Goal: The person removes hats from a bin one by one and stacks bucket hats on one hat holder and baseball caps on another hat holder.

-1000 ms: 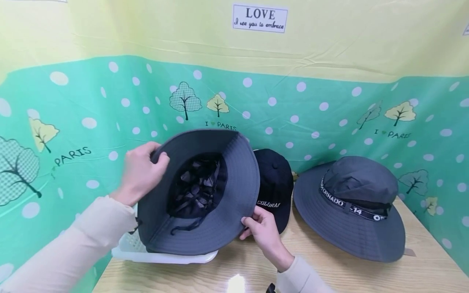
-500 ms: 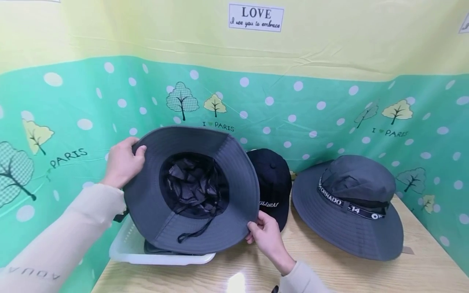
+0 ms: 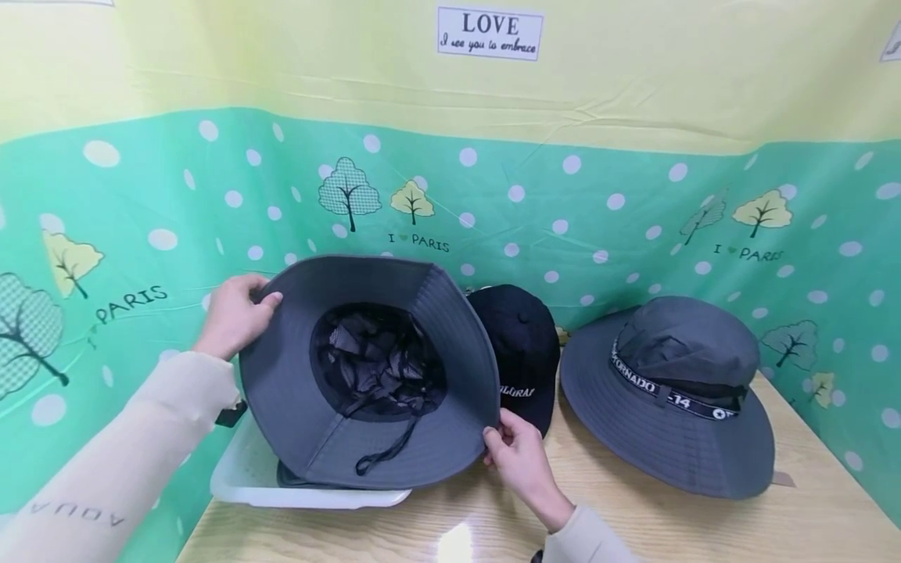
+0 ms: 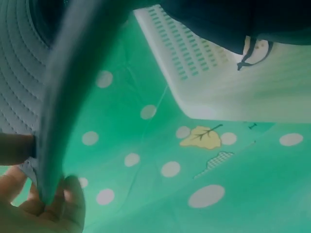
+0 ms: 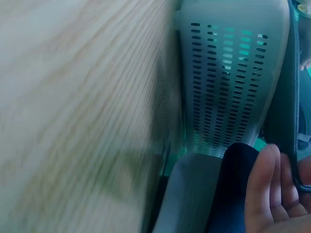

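Note:
A dark grey bucket hat point(image 3: 281, 391) hangs between both hands in the head view, its mesh-lined inside and a black chin cord facing the camera. My left hand point(image 3: 235, 317) pinches the brim at its upper left. On the lower right edge of the brim, my right hand point(image 3: 524, 465) holds it between thumb and fingers. A white plastic basket point(image 3: 310, 498) stands behind and below the hat, partly covered by it. More dark fabric point(image 4: 218, 19) lies in the basket in the left wrist view. The right wrist view shows fingers point(image 5: 265, 177) curled at the brim edge.
A black cap point(image 3: 524, 344) with white lettering sits just right of the held hat, partly hidden. Farther right, another grey wide-brimmed hat point(image 3: 693, 352) with a lettered band rests on the wooden table point(image 3: 633, 524). A patterned green and yellow cloth point(image 3: 598, 234) hangs behind.
My left hand has moved left, spreading the brim and turning the hat's inside more toward the camera. The hat's top edge has then dipped slightly, and my right hand has shifted a little right.

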`<state>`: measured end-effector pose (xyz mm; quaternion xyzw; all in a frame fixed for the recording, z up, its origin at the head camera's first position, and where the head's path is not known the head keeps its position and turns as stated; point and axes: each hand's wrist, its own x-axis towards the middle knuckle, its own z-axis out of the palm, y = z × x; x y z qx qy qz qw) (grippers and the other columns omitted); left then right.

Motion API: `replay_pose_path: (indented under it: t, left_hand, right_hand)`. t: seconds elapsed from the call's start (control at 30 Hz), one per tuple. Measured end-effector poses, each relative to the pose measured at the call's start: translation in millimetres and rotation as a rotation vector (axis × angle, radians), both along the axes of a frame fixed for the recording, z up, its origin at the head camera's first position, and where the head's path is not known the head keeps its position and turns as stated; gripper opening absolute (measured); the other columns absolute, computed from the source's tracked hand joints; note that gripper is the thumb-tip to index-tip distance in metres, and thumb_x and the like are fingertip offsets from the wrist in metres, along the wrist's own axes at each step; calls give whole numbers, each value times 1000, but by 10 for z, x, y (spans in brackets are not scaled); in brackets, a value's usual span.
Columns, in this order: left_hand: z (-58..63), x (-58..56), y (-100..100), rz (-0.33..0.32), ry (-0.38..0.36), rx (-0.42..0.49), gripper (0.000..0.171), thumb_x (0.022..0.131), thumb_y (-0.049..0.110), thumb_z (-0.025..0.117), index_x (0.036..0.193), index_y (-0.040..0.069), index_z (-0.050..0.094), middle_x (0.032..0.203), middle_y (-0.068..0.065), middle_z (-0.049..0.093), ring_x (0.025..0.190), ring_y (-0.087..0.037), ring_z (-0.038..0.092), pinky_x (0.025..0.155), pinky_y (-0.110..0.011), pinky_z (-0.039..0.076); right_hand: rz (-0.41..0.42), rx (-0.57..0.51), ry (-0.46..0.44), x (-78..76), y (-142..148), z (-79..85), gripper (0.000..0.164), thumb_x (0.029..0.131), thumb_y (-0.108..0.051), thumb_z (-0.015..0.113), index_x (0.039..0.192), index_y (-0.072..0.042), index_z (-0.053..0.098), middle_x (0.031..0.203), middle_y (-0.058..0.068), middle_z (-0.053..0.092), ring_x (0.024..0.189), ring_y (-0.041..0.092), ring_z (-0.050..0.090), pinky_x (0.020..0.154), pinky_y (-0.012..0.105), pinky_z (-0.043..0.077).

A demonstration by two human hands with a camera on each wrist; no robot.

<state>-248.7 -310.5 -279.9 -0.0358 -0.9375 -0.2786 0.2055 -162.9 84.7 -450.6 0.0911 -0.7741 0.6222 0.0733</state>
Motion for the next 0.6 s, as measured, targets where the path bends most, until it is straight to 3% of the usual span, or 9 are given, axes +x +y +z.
replay_pose_path:
  t: [0.1, 0.17, 0.27, 0.33, 0.43, 0.6]
  left_hand:
    - [-29, 15, -25, 15, 0, -1, 23, 96, 20, 54, 99, -1, 64, 91, -20, 53, 82, -32, 44, 67, -40, 34]
    - [-44, 27, -50, 38, 0, 2, 26, 96, 22, 55, 104, -1, 65, 87, -18, 48, 80, -30, 41, 65, -39, 31]
    - [-27, 45, -72, 90, 5, 30, 32, 96, 27, 55, 110, 1, 65, 78, -13, 46, 71, -28, 43, 58, -35, 34]
    - [0, 53, -73, 119, 26, 50, 34, 96, 30, 55, 111, 2, 66, 71, -10, 48, 64, -25, 46, 52, -32, 37]
    - [49, 73, -57, 147, 63, 86, 36, 96, 33, 55, 110, 3, 67, 67, -7, 49, 60, -23, 47, 49, -29, 37]
    - [127, 98, -33, 159, 141, 142, 34, 97, 32, 51, 104, 2, 66, 67, -6, 49, 63, -20, 47, 55, -25, 37]
  right_hand:
    - [-53, 109, 107, -8, 5, -1, 19, 86, 2, 58, 81, -15, 65, 53, -6, 48, 44, 6, 47, 42, 22, 39]
    - [-58, 129, 132, -2, -3, 24, 21, 86, 1, 59, 83, -18, 66, 49, -9, 45, 41, 5, 42, 41, 20, 33]
    - [-5, 56, 56, 36, -28, 138, 21, 91, 0, 56, 96, -16, 69, 46, -3, 49, 37, 11, 47, 39, 23, 40]
    - [32, -10, -10, 81, -49, 263, 22, 94, -1, 54, 106, -12, 68, 48, 5, 55, 38, 19, 54, 40, 31, 48]
    - [64, -99, -77, 86, -62, 345, 25, 97, -3, 52, 117, -8, 65, 56, 16, 61, 44, 30, 60, 43, 40, 52]
    - [91, -196, -46, 0, -50, 305, 26, 98, -10, 53, 123, -9, 62, 66, 18, 66, 50, 31, 63, 43, 41, 52]
